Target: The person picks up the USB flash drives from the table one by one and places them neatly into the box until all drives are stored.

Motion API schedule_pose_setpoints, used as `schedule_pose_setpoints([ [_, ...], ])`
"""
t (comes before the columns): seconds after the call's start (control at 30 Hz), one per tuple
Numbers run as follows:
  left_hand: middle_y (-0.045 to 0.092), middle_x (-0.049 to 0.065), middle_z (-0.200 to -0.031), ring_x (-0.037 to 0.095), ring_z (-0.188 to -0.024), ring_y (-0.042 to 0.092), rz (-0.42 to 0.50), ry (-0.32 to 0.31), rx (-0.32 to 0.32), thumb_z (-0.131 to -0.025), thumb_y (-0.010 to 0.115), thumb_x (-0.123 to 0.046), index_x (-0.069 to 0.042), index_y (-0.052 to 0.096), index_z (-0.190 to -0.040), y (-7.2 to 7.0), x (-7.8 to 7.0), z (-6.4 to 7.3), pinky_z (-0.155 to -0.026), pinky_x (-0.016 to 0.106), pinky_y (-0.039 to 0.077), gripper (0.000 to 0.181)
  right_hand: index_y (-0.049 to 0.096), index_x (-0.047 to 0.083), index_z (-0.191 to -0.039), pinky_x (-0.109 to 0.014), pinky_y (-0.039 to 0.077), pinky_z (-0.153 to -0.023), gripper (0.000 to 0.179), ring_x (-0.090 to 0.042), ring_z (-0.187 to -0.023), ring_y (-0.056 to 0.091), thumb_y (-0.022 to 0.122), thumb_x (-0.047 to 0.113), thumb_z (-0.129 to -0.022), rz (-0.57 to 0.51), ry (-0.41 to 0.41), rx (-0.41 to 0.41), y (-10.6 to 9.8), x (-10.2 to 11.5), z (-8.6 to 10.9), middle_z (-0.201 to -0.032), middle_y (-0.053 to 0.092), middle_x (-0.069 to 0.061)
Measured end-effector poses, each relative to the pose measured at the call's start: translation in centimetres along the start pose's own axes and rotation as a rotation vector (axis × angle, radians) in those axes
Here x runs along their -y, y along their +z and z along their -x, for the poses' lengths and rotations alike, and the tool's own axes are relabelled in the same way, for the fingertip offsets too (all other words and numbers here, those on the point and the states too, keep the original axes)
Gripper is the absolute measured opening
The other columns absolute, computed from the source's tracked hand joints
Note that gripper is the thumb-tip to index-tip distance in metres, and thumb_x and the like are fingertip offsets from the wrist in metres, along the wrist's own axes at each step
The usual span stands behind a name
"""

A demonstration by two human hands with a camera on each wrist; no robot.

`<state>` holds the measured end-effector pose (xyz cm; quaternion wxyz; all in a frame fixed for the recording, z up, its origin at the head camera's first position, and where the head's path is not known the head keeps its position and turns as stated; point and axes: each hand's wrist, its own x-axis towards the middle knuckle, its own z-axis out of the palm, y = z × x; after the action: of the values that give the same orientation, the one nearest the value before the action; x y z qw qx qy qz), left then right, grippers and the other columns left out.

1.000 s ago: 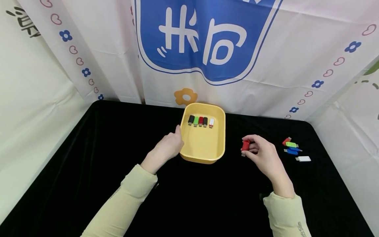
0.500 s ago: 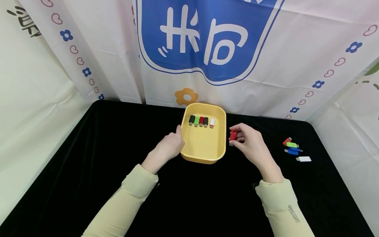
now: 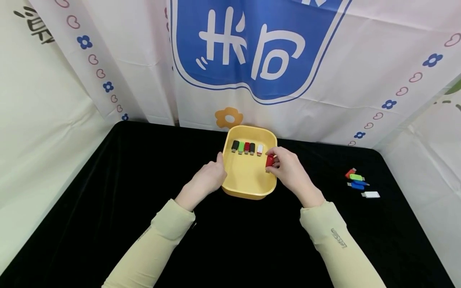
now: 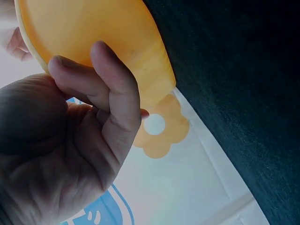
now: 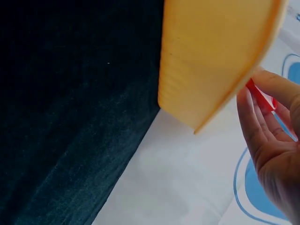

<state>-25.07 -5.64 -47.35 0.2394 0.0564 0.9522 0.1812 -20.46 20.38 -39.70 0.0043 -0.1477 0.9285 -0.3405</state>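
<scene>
A yellow plastic bin (image 3: 248,195) stands at the table's middle back. Inside it, a row of USB flash drives lies near the far end: a black one (image 3: 235,146), a green one (image 3: 241,148), a red one (image 3: 246,148), another black one (image 3: 252,149) and a white-and-red one (image 3: 259,150). My right hand (image 3: 289,168) pinches a red USB flash drive (image 3: 269,161) between thumb and fingers, over the bin's right rim. At the left side, my left hand (image 3: 207,178) grips the bin's rim, its curled fingers against the outer wall (image 4: 126,37) in the left wrist view.
More USB flash drives lie on the black tablecloth (image 3: 245,240) at right: an orange-red one (image 3: 350,173), a lime-green one (image 3: 356,177), blue ones (image 3: 356,185) and a white one (image 3: 370,195). A printed white curtain (image 3: 194,104) hangs right behind the bin.
My right hand has moved left with the red USB flash drive, from the open table to over the bin's right rim. My left hand stays at the bin's left side.
</scene>
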Motion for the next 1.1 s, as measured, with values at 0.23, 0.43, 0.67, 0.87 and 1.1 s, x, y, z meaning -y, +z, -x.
schedule_pose_setpoints([
  [0.23, 0.071, 0.007, -0.083, 0.015, -0.058, 0.060, 0.006, 0.018, -0.015, -0.123, 0.050, -0.021, 0.005, -0.003, -0.186, 0.1, 0.0, 0.0, -0.052, 0.026, 0.048, 0.086, 0.075, -0.009, -0.130, -0.052, 0.072, -0.099, 0.034, -0.037, -0.107, 0.082, 0.090, -0.008, -0.098, 0.035, 0.000, 0.057, 0.3, 0.2, -1.4, -0.122, 0.079, -0.025],
  [0.43, 0.071, 0.007, -0.080, 0.015, -0.057, 0.061, -0.008, 0.064, -0.045, -0.124, 0.050, -0.020, 0.008, 0.000, -0.185, 0.4, 0.3, 0.0, -0.050, 0.026, 0.047, 0.084, 0.074, -0.007, -0.126, -0.051, 0.073, -0.098, 0.032, -0.038, -0.108, 0.085, 0.090, -0.006, -0.099, 0.087, -0.022, 0.131, -0.5, 1.6, -2.9, -0.111, 0.081, -0.021],
  [0.67, 0.070, 0.007, -0.078, 0.016, -0.057, 0.062, -0.027, 0.082, -0.056, -0.123, 0.052, -0.020, 0.010, 0.003, -0.184, 0.4, 0.2, 0.0, -0.051, 0.027, 0.047, 0.084, 0.076, 0.002, -0.121, -0.043, 0.072, -0.098, 0.027, -0.030, -0.108, 0.085, 0.093, 0.001, -0.099, 0.009, -0.029, 0.237, 0.5, 0.0, -6.4, -0.112, 0.082, -0.013],
  [0.87, 0.070, 0.007, -0.078, 0.016, -0.057, 0.062, -0.017, 0.073, -0.055, -0.124, 0.051, -0.021, 0.009, 0.002, -0.185, 0.4, 0.2, 0.0, -0.050, 0.028, 0.046, 0.084, 0.075, 0.014, -0.111, -0.030, 0.067, -0.084, 0.030, -0.015, -0.092, 0.081, 0.099, 0.005, -0.094, -0.045, -0.096, 0.246, 4.4, -5.5, -11.1, -0.096, 0.084, 0.001],
  [1.1, 0.068, 0.005, -0.078, 0.016, -0.058, 0.061, -0.025, 0.083, -0.069, -0.123, 0.053, -0.021, 0.009, 0.004, -0.185, 0.5, 0.1, 0.1, -0.051, 0.028, 0.045, 0.084, 0.075, 0.013, -0.105, -0.040, 0.066, -0.091, 0.028, -0.020, -0.092, 0.077, 0.098, 0.003, -0.094, 0.054, -0.101, 0.242, 6.1, -4.7, -12.3, -0.096, 0.084, -0.003],
])
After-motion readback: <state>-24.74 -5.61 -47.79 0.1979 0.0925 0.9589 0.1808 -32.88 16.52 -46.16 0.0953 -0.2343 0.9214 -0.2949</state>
